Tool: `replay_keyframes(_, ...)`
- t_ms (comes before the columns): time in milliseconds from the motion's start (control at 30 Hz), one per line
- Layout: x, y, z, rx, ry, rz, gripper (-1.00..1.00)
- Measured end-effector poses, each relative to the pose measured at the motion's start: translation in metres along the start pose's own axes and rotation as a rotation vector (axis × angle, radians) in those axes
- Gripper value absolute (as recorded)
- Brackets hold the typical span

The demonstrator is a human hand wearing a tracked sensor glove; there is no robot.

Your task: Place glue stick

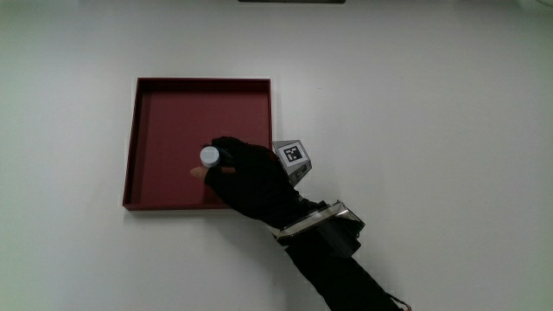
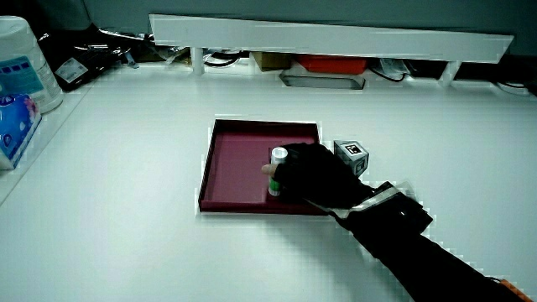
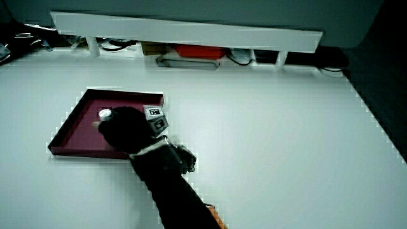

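A glue stick point(image 1: 209, 156) with a white cap stands upright in the dark red tray point(image 1: 164, 112). It rests in the part of the tray nearer to the person. The gloved hand point(image 1: 246, 177) is over that part of the tray, its fingers closed around the stick's body. In both side views the glue stick point(image 2: 277, 170) point(image 3: 105, 114) shows its white cap above the glove, and a green band on its body is seen in a side view. The hand point(image 2: 315, 176) point(image 3: 124, 130) reaches in over the tray's near rim. The patterned cube point(image 1: 294, 158) sits on the hand's back.
The tray point(image 2: 243, 159) point(image 3: 73, 130) lies on a white table. A low white partition point(image 2: 336, 38) runs along the table's edge farthest from the person, with clutter under it. A wipes container point(image 2: 21, 63) stands at the table's edge.
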Motion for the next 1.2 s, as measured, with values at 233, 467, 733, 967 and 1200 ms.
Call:
replay_keyframes(233,0.002,0.0,0.0,-0.004,-0.002,-0.004,-0.46)
replay_keyframes(467,0.002,-0.001,0.001,-0.02,0.011,-0.003,-0.64)
replay_keyframes(733,-0.014,-0.007,0.005,-0.114,0.019,0.01,-0.85)
replay_keyframes(967,-0.054,-0.028,0.026,-0.231,-0.05,0.068,-1.0)
replay_keyframes(1200,-0.089,-0.063,0.057,-0.302,-0.091,0.004,-1.0)
